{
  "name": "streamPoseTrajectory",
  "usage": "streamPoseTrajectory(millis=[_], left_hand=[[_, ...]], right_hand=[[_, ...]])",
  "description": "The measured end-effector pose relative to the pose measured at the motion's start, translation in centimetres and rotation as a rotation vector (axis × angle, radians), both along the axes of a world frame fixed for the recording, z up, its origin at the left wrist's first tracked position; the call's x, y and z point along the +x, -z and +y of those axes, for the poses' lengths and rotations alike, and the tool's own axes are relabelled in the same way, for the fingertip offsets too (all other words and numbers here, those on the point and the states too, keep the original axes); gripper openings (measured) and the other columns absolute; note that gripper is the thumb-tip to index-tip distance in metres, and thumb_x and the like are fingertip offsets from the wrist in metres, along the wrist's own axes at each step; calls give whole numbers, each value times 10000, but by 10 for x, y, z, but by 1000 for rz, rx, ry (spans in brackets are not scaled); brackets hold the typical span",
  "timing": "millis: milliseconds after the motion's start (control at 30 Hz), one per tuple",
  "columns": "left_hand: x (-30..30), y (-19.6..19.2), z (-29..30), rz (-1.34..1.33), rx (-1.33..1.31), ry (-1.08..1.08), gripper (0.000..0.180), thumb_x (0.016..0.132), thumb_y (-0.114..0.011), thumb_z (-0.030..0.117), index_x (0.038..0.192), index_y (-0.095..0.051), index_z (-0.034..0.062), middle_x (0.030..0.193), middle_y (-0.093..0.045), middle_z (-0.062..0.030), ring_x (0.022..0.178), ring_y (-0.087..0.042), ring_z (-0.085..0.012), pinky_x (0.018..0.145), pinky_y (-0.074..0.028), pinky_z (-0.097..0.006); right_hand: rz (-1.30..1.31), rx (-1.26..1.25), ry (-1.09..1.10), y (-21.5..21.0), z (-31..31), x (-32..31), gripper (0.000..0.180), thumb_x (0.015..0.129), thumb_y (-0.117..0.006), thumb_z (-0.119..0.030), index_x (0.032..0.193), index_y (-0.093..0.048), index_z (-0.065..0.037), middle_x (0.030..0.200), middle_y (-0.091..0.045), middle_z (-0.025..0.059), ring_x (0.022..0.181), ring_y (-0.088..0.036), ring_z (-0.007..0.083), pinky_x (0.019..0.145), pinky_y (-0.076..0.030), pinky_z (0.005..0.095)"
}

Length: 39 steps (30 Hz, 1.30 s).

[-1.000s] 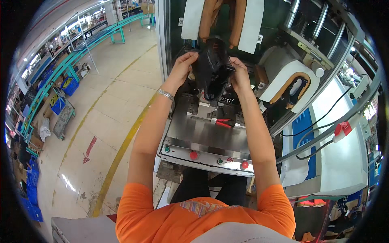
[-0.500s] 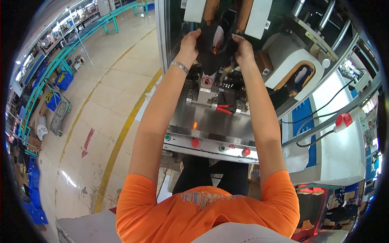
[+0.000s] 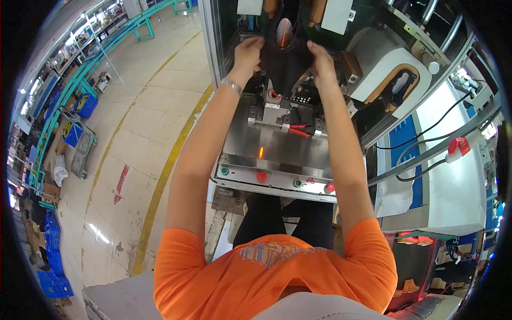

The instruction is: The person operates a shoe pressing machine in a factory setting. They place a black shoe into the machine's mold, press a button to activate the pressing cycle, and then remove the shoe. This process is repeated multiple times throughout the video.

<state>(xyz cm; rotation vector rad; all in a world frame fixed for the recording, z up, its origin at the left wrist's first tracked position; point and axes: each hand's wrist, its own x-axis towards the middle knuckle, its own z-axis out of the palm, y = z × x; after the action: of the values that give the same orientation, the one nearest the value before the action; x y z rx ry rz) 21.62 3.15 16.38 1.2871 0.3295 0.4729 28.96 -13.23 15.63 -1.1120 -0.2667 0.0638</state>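
In front of me a black shoe upper [image 3: 286, 66] sits in the machine, its toe end pointing toward me. A pale oval opening [image 3: 284, 33] in it carries a thin orange light line. My left hand [image 3: 247, 57], a metal watch on its wrist, is closed at the upper's left edge. On the opposite edge my right hand [image 3: 322, 63] grips with thumb and fingers, some of them hidden by the dark material. Beneath the upper stands a metal block [image 3: 273, 113], its round sign partly covered. Red-handled pliers [image 3: 300, 130] lie beside this block.
A steel ledge [image 3: 245, 144] and a button panel [image 3: 280, 184] lie between me and the machine. Right of my arm is a white curved mould [image 3: 392, 80] with a brown lining. A grey pipe [image 3: 426, 154] crosses farther right. Tiled floor [image 3: 138, 138] stretches left.
My view has shifted slightly. Relative to the machine, both hands and the upper have come a little toward me, and the toe end now covers part of the block's sign.
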Motion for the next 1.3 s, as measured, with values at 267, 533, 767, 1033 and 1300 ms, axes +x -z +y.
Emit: streamPoseTrajectory(millis=[267,533,767,1033,1300], left_hand=[[-94,-41,-44,-828,1511,-467,346,701,-561,40,1042,-512,74,1021,-538,-79,947,-498,-237,822,-344,-362],[-107,-39,-45,-400,1830,-435,366,693,-561,73,1055,-510,88,1011,-531,-29,986,-467,-183,810,-297,-382],[-113,-16,-55,-266,1790,-343,473,660,-574,68,1121,-469,97,1118,-467,-57,1056,-399,-213,843,-287,-404],[-114,-1,-66,-201,1751,-403,529,629,-578,74,1146,-476,126,1164,-438,-52,1039,-385,-234,824,-292,-398],[-111,11,-58,-141,1637,-350,542,637,-564,56,1163,-481,157,1236,-373,-48,960,-401,-271,791,-301,-394]], right_hand=[[453,496,-783,115,-6,-57,124,760,-642,-265,812,-585,-168,782,-586,-25,790,-523,144,786,-364,344],[388,603,-560,145,40,-48,155,822,-543,-319,903,-522,-189,907,-565,-26,909,-501,156,903,-332,383],[292,357,-347,156,35,4,171,873,-463,-333,969,-489,-194,902,-544,-53,772,-477,106,785,-374,314],[417,289,-298,161,48,11,233,819,-568,-323,985,-529,-164,673,-438,-68,628,-404,69,685,-351,258],[354,316,-202,156,45,2,154,791,-609,-323,838,-547,-190,808,-518,-81,750,-442,65,706,-336,266]])
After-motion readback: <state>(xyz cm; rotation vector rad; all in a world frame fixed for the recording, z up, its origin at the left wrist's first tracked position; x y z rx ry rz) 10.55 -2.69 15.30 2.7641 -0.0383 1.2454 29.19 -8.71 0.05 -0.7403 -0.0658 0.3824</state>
